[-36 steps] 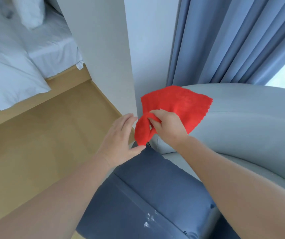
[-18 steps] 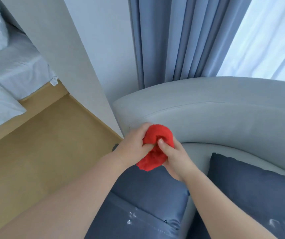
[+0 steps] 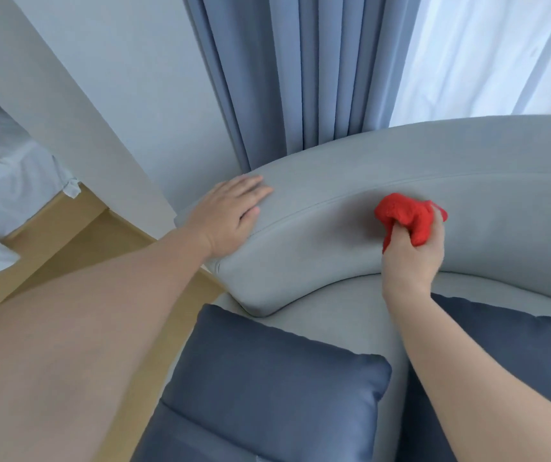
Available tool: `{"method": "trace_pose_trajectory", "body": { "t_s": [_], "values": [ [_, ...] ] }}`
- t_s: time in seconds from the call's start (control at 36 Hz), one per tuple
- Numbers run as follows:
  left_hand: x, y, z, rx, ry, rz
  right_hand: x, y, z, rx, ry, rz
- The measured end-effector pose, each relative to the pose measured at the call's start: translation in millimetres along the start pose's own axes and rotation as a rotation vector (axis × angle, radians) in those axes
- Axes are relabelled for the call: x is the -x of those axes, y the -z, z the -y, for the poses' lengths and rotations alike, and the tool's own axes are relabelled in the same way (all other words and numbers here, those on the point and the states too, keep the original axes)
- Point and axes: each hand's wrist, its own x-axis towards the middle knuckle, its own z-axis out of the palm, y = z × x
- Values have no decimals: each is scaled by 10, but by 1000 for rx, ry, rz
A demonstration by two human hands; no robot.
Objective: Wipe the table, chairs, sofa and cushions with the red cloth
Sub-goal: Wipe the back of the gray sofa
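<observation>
Our hands have parted since half a second ago, when both were bunched together on the red cloth point(image 3: 407, 216) over the seat. Now our left hand point(image 3: 230, 216) has let go and lies flat, fingers straight, on the top of the sofa point(image 3: 334, 248) backrest near its end. Our right hand point(image 3: 411, 255) alone grips the cloth, fingers curled round it, and has carried it up and to the right against the inner face of the backrest, well apart from the left hand. Our view has also swung to the right, so more of the blue curtain point(image 3: 301, 78) shows.

The cloth is a bright red, fuzzy wad, crumpled into a ball, most of it bulging above our knuckles with a small tail beside the thumb. Below lie two dark blue cushions point(image 3: 267, 388) on the grey seat.
</observation>
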Motion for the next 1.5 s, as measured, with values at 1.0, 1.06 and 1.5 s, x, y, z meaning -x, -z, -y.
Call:
{"method": "trace_pose_trajectory", "body": {
  "t_s": [1.0, 1.06, 1.5],
  "values": [
    [-20, -66, 49, 4, -91, -52, 875, -1120, -581, -183, -400, -119],
    [-22, -80, 46, 4, -84, -52, 654, -1092, -620, -184, -388, -186],
    [-41, -72, 28, -28, -93, -36, 596, -1174, -965, -124, -566, -379]
  ]
}}
